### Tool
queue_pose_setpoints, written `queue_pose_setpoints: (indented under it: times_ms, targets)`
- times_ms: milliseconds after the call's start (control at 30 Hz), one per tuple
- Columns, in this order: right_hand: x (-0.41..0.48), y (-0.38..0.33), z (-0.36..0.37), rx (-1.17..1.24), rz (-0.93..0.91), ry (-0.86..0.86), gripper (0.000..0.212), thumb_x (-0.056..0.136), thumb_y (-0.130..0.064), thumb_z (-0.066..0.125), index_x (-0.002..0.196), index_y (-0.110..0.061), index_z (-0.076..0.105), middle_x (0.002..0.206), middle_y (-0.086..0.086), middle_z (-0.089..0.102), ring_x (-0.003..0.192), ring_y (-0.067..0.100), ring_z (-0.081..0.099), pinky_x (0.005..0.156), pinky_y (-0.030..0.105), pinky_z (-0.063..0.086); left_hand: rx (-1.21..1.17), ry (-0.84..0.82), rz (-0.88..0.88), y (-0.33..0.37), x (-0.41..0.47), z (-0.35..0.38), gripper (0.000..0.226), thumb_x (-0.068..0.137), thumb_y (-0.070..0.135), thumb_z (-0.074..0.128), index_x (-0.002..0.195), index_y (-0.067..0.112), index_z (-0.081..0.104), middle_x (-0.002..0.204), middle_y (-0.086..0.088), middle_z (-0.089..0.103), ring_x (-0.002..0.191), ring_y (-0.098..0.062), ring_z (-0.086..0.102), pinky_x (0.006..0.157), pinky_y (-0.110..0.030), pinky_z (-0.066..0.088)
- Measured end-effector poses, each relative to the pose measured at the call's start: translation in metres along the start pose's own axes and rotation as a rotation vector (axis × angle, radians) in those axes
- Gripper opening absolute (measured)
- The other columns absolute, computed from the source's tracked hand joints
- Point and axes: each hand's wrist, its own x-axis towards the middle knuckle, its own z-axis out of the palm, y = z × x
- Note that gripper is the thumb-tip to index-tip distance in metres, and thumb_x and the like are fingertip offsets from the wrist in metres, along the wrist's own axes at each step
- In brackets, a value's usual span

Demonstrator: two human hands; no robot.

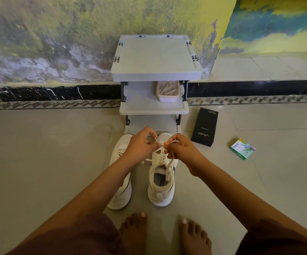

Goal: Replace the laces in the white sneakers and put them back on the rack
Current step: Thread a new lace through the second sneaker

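Note:
Two white sneakers stand side by side on the floor in front of the grey rack [154, 107]. The right sneaker [161, 188] carries a cream lace [169, 167] threaded through its eyelets. My left hand [141, 144] pinches one lace end above the toe end of the lacing. My right hand [180, 148] pinches the other strand, and a loose length hangs down over the tongue. The left sneaker [120, 196] lies partly under my left forearm; its lacing is mostly hidden.
A white tub [167, 97] of pale strips sits on the rack's middle shelf. A black phone box [204, 127] and a small green box [242, 149] lie on the tiles to the right. My bare feet [165, 234] are just behind the sneakers. A stained wall stands behind the rack.

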Motion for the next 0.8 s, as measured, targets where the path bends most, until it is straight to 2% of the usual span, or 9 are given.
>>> queue_pose_setpoints:
  times_ms: [67, 167, 267, 367, 433, 500, 667, 733, 800]
  targets:
    - [0.001, 0.000, 0.002, -0.036, -0.011, 0.017, 0.012, 0.095, -0.011, 0.050, 0.085, -0.017, 0.050, 0.074, 0.002, 0.061, 0.062, 0.007, 0.057, 0.056, 0.012, 0.049, 0.008, -0.011, 0.017, 0.002, -0.001, -0.001, 0.018, 0.085, 0.015, 0.065, 0.098, 0.018, 0.052, 0.080, -0.013, 0.070, 0.054, -0.009, 0.055, 0.041, -0.010, 0.036]
    - [0.001, 0.001, 0.002, -0.061, -0.034, 0.041, 0.012, 0.094, -0.009, 0.050, 0.085, -0.018, 0.049, 0.073, 0.002, 0.060, 0.059, 0.005, 0.054, 0.053, 0.012, 0.046, -0.016, -0.101, 0.004, 0.006, -0.003, -0.004, 0.005, 0.088, 0.013, 0.061, 0.088, 0.018, 0.061, 0.078, -0.004, 0.069, 0.053, -0.002, 0.058, 0.040, -0.006, 0.035]
    - [0.002, 0.002, 0.000, -0.101, -0.033, 0.071, 0.011, 0.095, -0.013, 0.050, 0.086, -0.018, 0.047, 0.076, 0.002, 0.059, 0.063, 0.007, 0.053, 0.056, 0.015, 0.044, -0.065, -0.233, -0.062, 0.010, -0.006, -0.006, 0.020, 0.094, 0.020, 0.052, 0.081, 0.019, 0.067, 0.078, 0.005, 0.070, 0.045, 0.001, 0.046, 0.041, -0.010, 0.035]
    - [0.004, 0.002, -0.001, -0.090, -0.009, 0.099, 0.012, 0.095, -0.013, 0.050, 0.085, -0.018, 0.046, 0.076, 0.003, 0.058, 0.064, 0.008, 0.053, 0.056, 0.015, 0.043, -0.107, -0.283, -0.150, 0.011, -0.006, -0.009, 0.027, 0.094, 0.025, 0.046, 0.088, 0.013, 0.069, 0.062, 0.015, 0.063, 0.045, -0.001, 0.040, 0.042, -0.012, 0.035]
    - [0.005, 0.002, -0.002, -0.074, 0.013, 0.099, 0.011, 0.095, -0.013, 0.050, 0.085, -0.018, 0.047, 0.073, 0.003, 0.057, 0.062, 0.009, 0.050, 0.054, 0.016, 0.042, -0.111, -0.292, -0.155, 0.010, -0.006, -0.009, 0.021, 0.091, 0.023, 0.050, 0.089, 0.013, 0.068, 0.056, 0.013, 0.054, 0.048, -0.002, 0.039, 0.047, -0.015, 0.035]
    - [0.006, 0.002, -0.004, -0.036, 0.051, 0.076, 0.009, 0.094, -0.012, 0.049, 0.086, -0.015, 0.048, 0.069, 0.003, 0.054, 0.059, 0.009, 0.047, 0.053, 0.017, 0.041, -0.116, -0.307, -0.109, 0.008, -0.006, -0.007, 0.011, 0.088, 0.018, 0.058, 0.086, 0.018, 0.069, 0.058, 0.011, 0.055, 0.052, -0.002, 0.043, 0.051, -0.015, 0.038]
    - [0.007, 0.001, -0.006, 0.240, 0.213, -0.022, 0.017, 0.094, -0.009, 0.046, 0.078, -0.009, 0.053, 0.057, 0.002, 0.049, 0.050, 0.008, 0.041, 0.048, 0.018, 0.038, -0.174, -0.150, 0.046, 0.002, -0.008, 0.005, 0.008, 0.080, 0.016, 0.071, 0.084, 0.016, 0.064, 0.079, 0.001, 0.068, 0.069, -0.005, 0.062, 0.063, -0.020, 0.050]
    - [0.008, 0.001, -0.007, 0.339, 0.251, -0.038, 0.018, 0.093, -0.008, 0.045, 0.078, -0.008, 0.054, 0.052, 0.000, 0.048, 0.045, 0.005, 0.041, 0.045, 0.016, 0.037, -0.164, -0.076, 0.102, 0.001, -0.008, 0.007, 0.016, 0.079, 0.018, 0.073, 0.090, 0.019, 0.062, 0.085, -0.003, 0.069, 0.073, -0.008, 0.065, 0.067, -0.025, 0.052]
    - [0.008, 0.001, -0.009, 0.378, 0.265, -0.053, 0.014, 0.092, -0.007, 0.045, 0.082, -0.008, 0.055, 0.051, -0.001, 0.050, 0.044, 0.005, 0.042, 0.043, 0.015, 0.038, -0.117, -0.031, 0.188, 0.003, -0.008, 0.008, 0.011, 0.082, 0.019, 0.070, 0.091, 0.022, 0.064, 0.087, 0.000, 0.068, 0.079, -0.007, 0.063, 0.068, -0.023, 0.050]
